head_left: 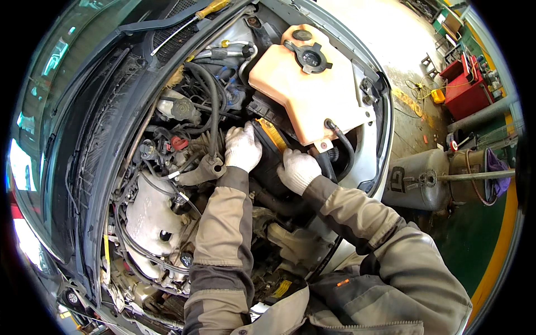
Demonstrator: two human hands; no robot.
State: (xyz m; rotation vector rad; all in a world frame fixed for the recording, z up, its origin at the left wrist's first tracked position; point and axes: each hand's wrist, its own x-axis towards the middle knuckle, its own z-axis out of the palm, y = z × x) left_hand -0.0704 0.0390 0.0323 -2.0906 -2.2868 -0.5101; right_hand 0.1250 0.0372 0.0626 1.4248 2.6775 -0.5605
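Black battery [268, 146], frame centre | your left hand [242, 147] and right hand [297, 169], gloved, closed on its sides | likely heavy, rigid | grip low, both ends, under tank [308, 84]

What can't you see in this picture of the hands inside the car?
Head view only:
- Fingertips of the white-gloved left hand and white-gloved right hand: curled over the black box with a yellow label, so their grip is unclear.
- Most of that box: covered by both hands and the pale orange plastic tank.
- Yellow-handled screwdriver: tip too small.
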